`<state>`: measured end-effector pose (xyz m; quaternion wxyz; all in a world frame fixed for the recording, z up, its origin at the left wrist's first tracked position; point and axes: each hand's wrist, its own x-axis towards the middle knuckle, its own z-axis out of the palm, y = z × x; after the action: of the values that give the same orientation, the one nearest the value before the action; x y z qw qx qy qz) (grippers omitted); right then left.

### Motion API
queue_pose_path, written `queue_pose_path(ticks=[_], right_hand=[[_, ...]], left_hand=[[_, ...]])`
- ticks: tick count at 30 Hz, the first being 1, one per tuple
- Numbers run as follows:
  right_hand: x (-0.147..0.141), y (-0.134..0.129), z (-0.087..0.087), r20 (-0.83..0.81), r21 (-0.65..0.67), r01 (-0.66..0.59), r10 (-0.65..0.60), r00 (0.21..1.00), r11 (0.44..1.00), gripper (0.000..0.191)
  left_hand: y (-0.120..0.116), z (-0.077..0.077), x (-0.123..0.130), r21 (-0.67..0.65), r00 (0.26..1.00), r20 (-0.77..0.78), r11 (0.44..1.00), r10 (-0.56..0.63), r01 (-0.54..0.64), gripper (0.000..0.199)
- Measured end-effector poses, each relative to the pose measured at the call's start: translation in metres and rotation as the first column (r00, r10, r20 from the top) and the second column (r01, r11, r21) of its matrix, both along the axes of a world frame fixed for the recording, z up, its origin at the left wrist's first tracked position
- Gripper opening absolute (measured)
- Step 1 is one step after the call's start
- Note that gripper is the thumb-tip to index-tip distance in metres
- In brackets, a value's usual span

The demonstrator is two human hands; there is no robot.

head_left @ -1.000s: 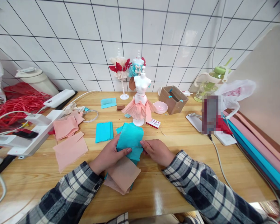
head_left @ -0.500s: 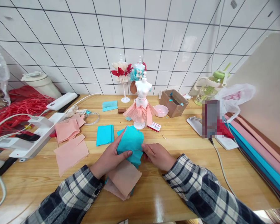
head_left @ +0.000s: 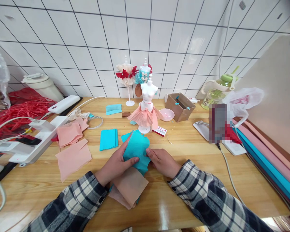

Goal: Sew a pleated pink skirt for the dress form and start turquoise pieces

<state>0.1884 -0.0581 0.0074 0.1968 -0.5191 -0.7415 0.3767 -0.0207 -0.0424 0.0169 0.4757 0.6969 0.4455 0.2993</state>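
My left hand (head_left: 115, 165), angled toward two o'clock, grips the turquoise sheet (head_left: 136, 146); my right hand (head_left: 164, 161), aimed at ten, pinches its three-o'clock edge.

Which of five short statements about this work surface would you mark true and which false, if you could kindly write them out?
1. The left hand holds turquoise material. True.
2. The front mannequin wears a red skirt. False: its skirt is peach.
3. The pink bowl stands to the left of the cardboard box. True.
4. The right hand rests on the cardboard box. False: it pinches the right edge of the turquoise material.
5. Peach sheets lie to the left of the left hand. True.
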Motion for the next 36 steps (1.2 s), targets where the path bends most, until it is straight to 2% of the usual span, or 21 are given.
queue_pose_path(ticks=[14,26,36], right_hand=[[-0.0033,-0.0001,0.0030,0.111,0.044,0.019,-0.024,0.993,0.999,0.050],[-0.0031,-0.0017,0.0006,0.081,0.058,0.012,-0.016,0.997,0.998,0.052],[-0.0051,-0.0012,0.0041,0.173,0.076,-0.003,-0.010,0.985,0.997,0.049]], left_hand=[[-0.0018,0.0012,0.0034,0.020,1.000,-0.018,1.000,-0.003,0.004,0.092],[-0.0023,-0.0066,0.0014,0.082,0.996,-0.092,0.997,-0.005,0.012,0.090],[-0.0054,-0.0059,0.0032,0.044,0.997,-0.077,0.999,-0.002,0.005,0.091]])
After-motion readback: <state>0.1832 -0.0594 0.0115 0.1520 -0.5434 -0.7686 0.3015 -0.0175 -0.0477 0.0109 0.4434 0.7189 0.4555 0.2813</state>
